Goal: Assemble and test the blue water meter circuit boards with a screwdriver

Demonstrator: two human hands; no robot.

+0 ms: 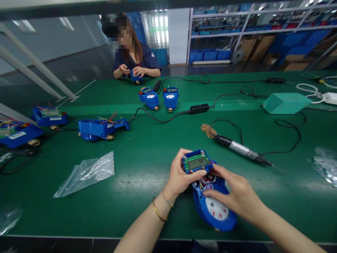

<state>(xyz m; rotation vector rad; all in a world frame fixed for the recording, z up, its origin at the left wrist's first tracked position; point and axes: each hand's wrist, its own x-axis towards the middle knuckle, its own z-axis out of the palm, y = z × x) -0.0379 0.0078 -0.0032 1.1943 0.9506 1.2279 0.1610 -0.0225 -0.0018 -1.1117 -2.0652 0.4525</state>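
A blue water meter [214, 202] with a white dial rests on the green bench in front of me, its housing opened up. My left hand [180, 175] grips the blue display box with its green circuit board [197, 161], whose small screen shows digits. Colored wires [204, 183] run from that box into the meter body. My right hand [234, 193] is around the meter's right side, thumb near the wires and fingers at the corner of the display box. The fingertips behind the box are partly hidden.
An electric screwdriver [242, 149] lies right of center beside a pile of brass screws [208, 130]. Plastic bags [89, 172] of small parts, more blue meters [104, 128], a green box [286, 103] and black cables are about. Across the bench, a co-worker [137, 56] handles another meter.
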